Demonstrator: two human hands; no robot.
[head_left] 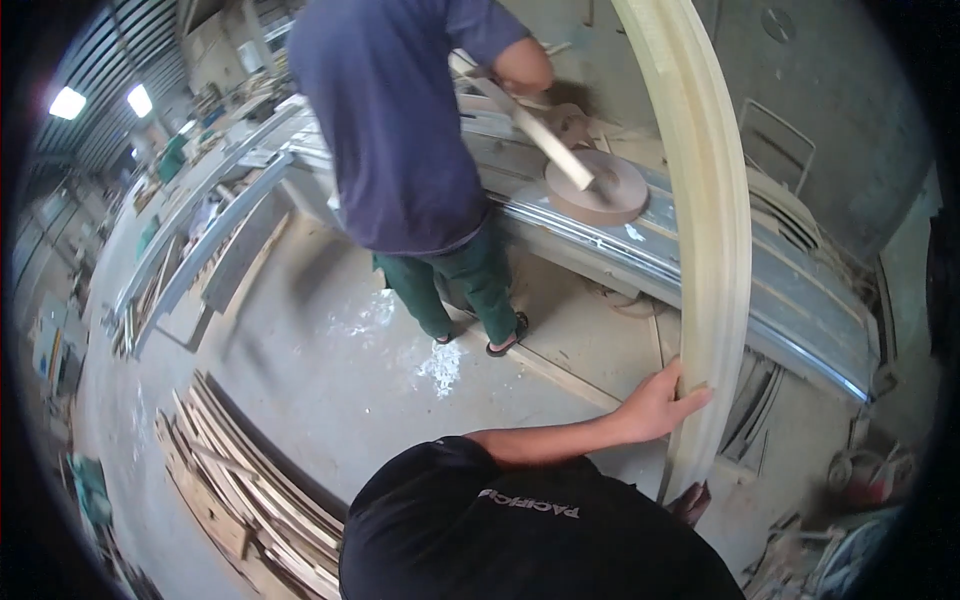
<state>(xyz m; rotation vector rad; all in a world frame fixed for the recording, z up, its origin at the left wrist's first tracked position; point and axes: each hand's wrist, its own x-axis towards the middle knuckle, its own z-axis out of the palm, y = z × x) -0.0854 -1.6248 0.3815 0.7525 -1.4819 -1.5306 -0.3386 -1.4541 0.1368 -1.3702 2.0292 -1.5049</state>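
A long, pale wooden board (713, 220) with lengthwise ridges stands upright at my right, bent by the lens and running out past the top edge. My left hand (655, 403) reaches across my body and is closed on the board's left edge, thumb over its near face. Low down beside the board's bottom end, part of my right hand (690, 503) shows with its fingers curled against the wood; my black shirt hides the rest of it.
Ahead, a co-worker (395, 130) in a blue shirt holds a wooden strip (545, 145) over a long metal machine bench (790, 310). A brown roll of banding (600, 190) lies there. Wooden strips (260, 490) are stacked lower left; metal rails (215, 215) stand behind. White scraps (440, 368) litter the floor.
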